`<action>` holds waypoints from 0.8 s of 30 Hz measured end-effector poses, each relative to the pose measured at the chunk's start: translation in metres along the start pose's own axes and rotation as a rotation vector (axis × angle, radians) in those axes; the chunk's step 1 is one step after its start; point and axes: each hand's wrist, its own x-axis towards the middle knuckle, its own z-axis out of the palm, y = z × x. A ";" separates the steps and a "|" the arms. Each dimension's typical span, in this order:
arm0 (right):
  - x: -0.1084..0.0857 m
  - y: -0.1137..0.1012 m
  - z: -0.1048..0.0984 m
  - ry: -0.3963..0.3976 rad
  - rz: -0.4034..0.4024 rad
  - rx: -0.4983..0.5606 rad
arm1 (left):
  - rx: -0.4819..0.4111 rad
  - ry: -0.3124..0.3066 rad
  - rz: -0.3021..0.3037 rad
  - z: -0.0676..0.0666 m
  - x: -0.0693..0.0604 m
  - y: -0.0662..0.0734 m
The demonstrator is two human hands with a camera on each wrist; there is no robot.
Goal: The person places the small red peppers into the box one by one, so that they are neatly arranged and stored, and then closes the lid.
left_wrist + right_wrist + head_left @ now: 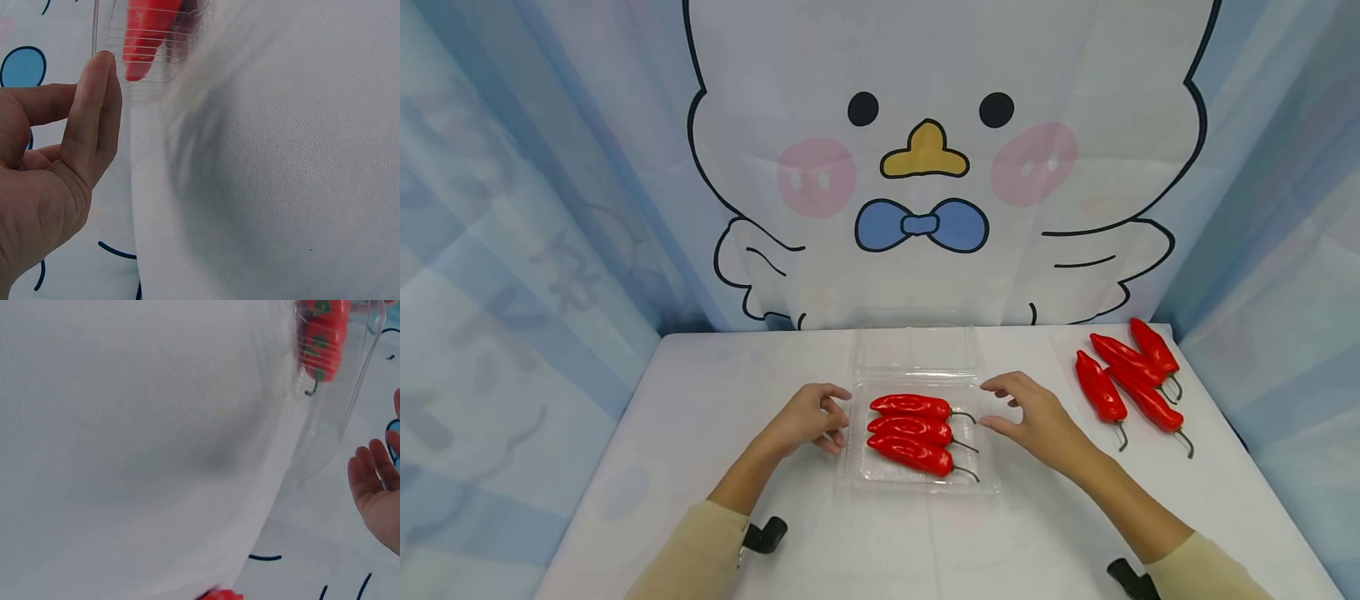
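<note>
A clear plastic clamshell box (925, 481) lies open on the table, its lid (917, 350) folded back toward the backdrop. Three red peppers (914, 432) lie side by side in it, stems pointing right. My left hand (812, 417) is at the box's left side, fingers loosely bent; in the left wrist view its fingertips come close to the clear wall, and contact is unclear. On the other side, my right hand (1030, 421) has thumb and fingers spread beside the box's right edge, with nothing between them.
Several more red peppers (1097, 387) lie loose at the table's back right. The white table (700, 392) meets a backdrop (925, 283) with a cartoon figure, and blue curtains (512, 292) hang at both sides.
</note>
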 end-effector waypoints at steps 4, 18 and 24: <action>-0.003 0.013 -0.010 0.026 0.052 -0.021 | 0.003 0.005 -0.003 0.001 0.000 0.001; -0.020 0.063 -0.037 0.069 0.189 -0.069 | -0.005 0.013 -0.016 0.002 0.001 0.000; -0.026 0.083 -0.048 0.068 0.239 -0.091 | 0.006 0.021 -0.016 0.002 0.001 0.001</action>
